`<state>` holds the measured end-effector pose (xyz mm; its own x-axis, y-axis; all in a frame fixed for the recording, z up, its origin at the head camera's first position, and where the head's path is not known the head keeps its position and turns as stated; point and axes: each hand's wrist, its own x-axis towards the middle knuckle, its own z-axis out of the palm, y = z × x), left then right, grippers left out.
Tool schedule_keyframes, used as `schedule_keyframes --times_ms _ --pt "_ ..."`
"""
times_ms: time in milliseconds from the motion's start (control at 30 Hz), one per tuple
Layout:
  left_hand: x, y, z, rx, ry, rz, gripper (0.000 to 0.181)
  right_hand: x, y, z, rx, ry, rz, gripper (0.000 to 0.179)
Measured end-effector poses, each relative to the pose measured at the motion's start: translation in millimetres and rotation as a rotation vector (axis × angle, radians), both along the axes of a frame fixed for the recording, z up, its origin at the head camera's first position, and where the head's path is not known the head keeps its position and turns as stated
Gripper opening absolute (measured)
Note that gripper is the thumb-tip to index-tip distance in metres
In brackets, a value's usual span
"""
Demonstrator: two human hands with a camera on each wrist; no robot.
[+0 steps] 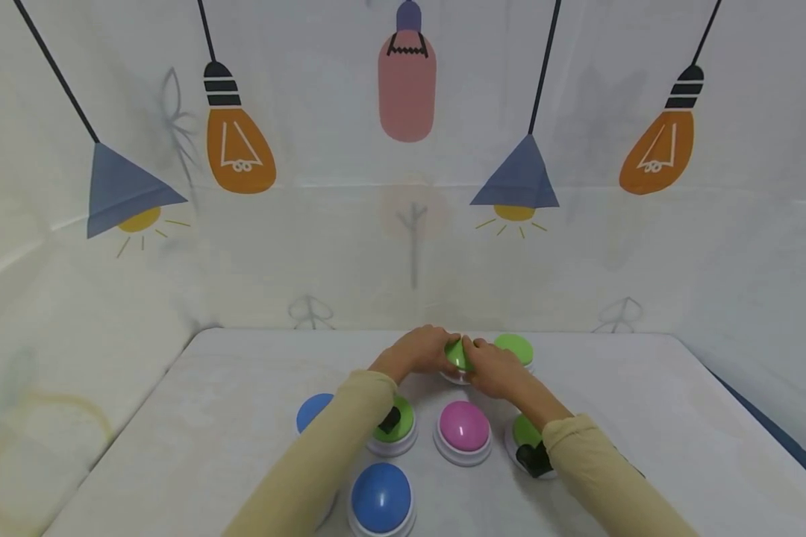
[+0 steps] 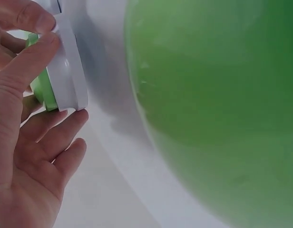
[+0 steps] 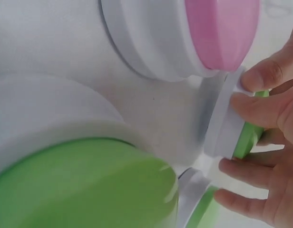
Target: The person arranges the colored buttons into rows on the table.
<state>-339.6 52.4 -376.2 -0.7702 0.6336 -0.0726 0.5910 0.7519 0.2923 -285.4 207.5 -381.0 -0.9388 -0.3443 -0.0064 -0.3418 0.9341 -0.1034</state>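
Note:
Near the far edge of the table, my left hand (image 1: 422,352) and right hand (image 1: 500,371) hold one green dome push button (image 1: 458,353) from opposite sides. In the left wrist view, thumb and fingers grip the white base (image 2: 68,66) of this button, with the other hand's fingertips just above. The right wrist view shows my right thumb on the white rim and fingers around the green push button (image 3: 226,118). Another green button (image 1: 514,347) stands just right of it, close to my right fingers. A pink button (image 1: 465,426) sits nearer, between my forearms.
Below my left forearm are a green button (image 1: 403,419), partly hidden, and a blue button (image 1: 312,409). A second blue button (image 1: 380,498) stands at the front. Under my right wrist is another green button (image 1: 525,430). A printed cloth wall (image 1: 336,253) rises behind the white table (image 1: 242,403).

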Motion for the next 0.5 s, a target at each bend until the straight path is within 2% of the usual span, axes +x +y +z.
schedule_keyframes --times_ms 300,500 --pt "3.5 -9.4 -1.8 0.032 0.047 -0.038 0.065 9.9 -1 4.1 -0.026 0.022 0.016 0.064" --pt "9.0 -13.9 2.2 0.092 0.056 -0.063 0.061 18.4 0 9.0 -0.043 0.108 0.052 0.064"
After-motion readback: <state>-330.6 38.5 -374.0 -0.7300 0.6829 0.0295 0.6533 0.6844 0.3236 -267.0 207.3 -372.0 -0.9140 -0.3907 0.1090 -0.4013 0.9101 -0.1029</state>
